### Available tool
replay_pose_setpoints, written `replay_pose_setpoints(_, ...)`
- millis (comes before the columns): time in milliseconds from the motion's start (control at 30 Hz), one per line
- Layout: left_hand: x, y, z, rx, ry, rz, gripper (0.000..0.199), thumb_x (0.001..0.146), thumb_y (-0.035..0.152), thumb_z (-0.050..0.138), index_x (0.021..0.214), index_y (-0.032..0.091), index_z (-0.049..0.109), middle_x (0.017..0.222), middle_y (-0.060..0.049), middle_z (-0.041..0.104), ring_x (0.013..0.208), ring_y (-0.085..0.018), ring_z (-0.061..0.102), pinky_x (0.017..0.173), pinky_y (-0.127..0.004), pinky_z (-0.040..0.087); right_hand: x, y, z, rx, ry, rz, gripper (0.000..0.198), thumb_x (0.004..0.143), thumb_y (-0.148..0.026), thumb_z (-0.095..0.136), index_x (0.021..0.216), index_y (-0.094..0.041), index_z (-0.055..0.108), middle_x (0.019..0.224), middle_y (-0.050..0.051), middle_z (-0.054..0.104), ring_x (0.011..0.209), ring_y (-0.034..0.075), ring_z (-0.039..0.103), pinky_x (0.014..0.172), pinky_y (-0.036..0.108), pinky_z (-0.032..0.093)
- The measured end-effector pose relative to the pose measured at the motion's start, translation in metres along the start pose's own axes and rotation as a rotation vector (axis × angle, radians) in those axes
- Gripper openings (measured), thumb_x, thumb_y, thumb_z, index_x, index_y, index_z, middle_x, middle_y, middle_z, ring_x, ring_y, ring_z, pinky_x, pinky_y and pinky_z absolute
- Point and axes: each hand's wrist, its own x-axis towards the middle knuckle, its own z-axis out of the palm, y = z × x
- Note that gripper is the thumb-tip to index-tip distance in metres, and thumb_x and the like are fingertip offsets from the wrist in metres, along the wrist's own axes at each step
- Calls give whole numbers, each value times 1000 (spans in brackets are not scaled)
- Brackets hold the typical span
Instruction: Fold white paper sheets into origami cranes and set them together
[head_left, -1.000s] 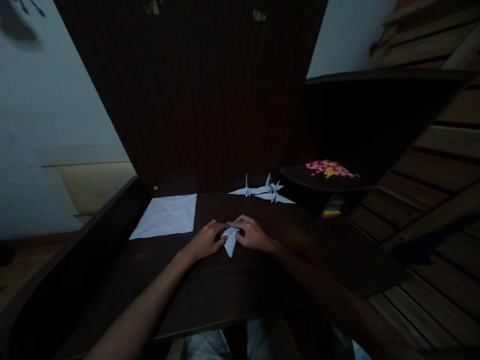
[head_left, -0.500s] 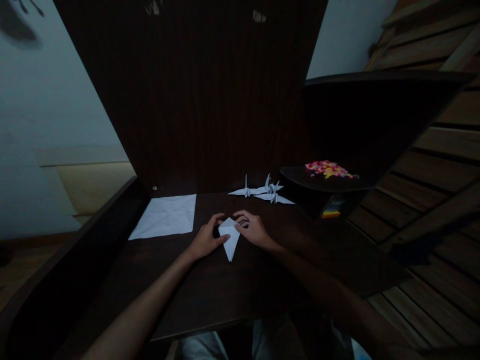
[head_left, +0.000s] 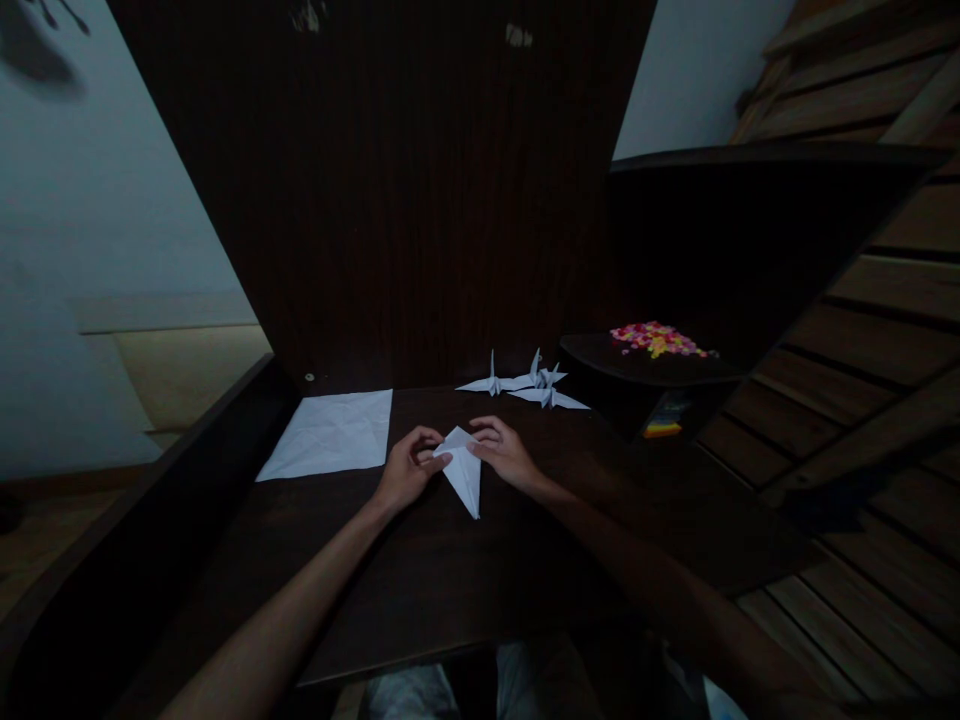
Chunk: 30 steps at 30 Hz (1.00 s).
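The folded paper (head_left: pixel 463 476), kite-shaped, is on or just above the worktop (head_left: pixel 390 600), right of the flat sheet (head_left: pixel 330 435) and nearer the person, narrow tip toward the person. The left hand (head_left: pixel 407 468) sets its thumb on the left edge, fingers curled; the right hand (head_left: pixel 506 455) sets its thumb near the upper right edge, fingers loosely bent. Whether either hand clamps the paper cannot be told. Paper cranes (head_left: pixel 550 398) stand right of the flat sheet. Expect a light, easily creased workpiece, probably stiffer where layers stack. Grip lightly by both side edges near the wide end; avoid crushing the tip.
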Motion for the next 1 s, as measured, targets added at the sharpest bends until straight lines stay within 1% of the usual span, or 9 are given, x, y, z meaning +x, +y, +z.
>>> replay_pose_setpoints(67, 1, 2, -1, 7, 19, 4, 31, 63, 31, 75, 82, 15, 56, 84, -1, 62, 74, -14, 62, 68, -26, 50, -1, -2, 1, 8, -18, 36, 36, 65, -29, 71, 96, -20, 55, 72, -1, 64, 66, 14, 63, 62, 26, 49)
replay_pose_setpoints(167, 1, 4, -2, -9, 41, -12, 32, 62, 30, 75, 83, 16, 56, 76, 1, 62, 71, -14, 62, 65, -25, 49, -3, -6, 2, 16, -10, 77, 36, 67, -33, 70, 96, -19, 55, 67, -2, 63, 59, 13, 60, 54, 23, 44)
replay_pose_setpoints(300, 0, 5, -1, -12, 36, -10, 29, 62, 30, 75, 81, 15, 57, 73, 1, 62, 68, -13, 62, 64, -23, 48, -5, -10, 3, 53, 25, 42, 38, 66, -34, 72, 97, -20, 52, 62, -4, 61, 55, 13, 58, 52, 23, 42)
replay_pose_setpoints(400, -1, 5, 0, -15, -22, -25, 29, 63, 31, 75, 84, 14, 63, 77, -2, 65, 73, -15, 63, 68, -26, 50, -6, -11, 4, 33, 39, -26, 30, 67, -35, 72, 86, -20, 54, 63, -3, 61, 57, 13, 59, 54, 24, 44)
replay_pose_setpoints(500, -1, 3, 0, -38, -67, -56, 37, 64, 34, 74, 93, 14, 64, 82, -5, 68, 76, -18, 64, 74, -31, 50, -7, -11, 4, -37, 33, -69, 23, 68, -35, 71, 79, -18, 60, 69, 0, 63, 65, 14, 61, 61, 25, 48)
replay_pose_setpoints(633, 0, 2, -1, -15, -28, -46, 44, 64, 36, 74, 100, 13, 64, 90, -7, 69, 83, -20, 65, 78, -33, 50, -9, -11, 4, -44, -61, -32, 33, 65, -33, 74, 91, -17, 65, 86, 4, 69, 73, 15, 64, 67, 27, 50)
replay_pose_setpoints(733, 0, 3, -1, -7, -4, -21, 48, 64, 36, 74, 105, 13, 63, 98, -9, 69, 87, -21, 64, 80, -34, 49, -10, -11, 4, -59, -103, 1, 42, 62, -32, 76, 100, -16, 65, 88, 5, 71, 70, 15, 65, 66, 28, 52)
replay_pose_setpoints(867, -1, 8, 0, 42, -11, -11, 51, 65, 32, 75, 111, 14, 63, 95, -7, 68, 81, -19, 62, 75, -33, 51, -10, -14, 4, -101, -47, 6, 41, 63, -33, 76, 99, -16, 68, 86, 6, 72, 73, 19, 67, 69, 33, 54)
replay_pose_setpoints(1000, -4, 14, 0, 283, 56, 146, 37, 71, 32, 71, 105, 17, 68, 84, -4, 64, 71, -16, 58, 66, -29, 49, -12, -20, 5, -223, 26, -98, 35, 68, -35, 73, 97, -17, 70, 96, 8, 72, 83, 23, 68, 75, 37, 55)
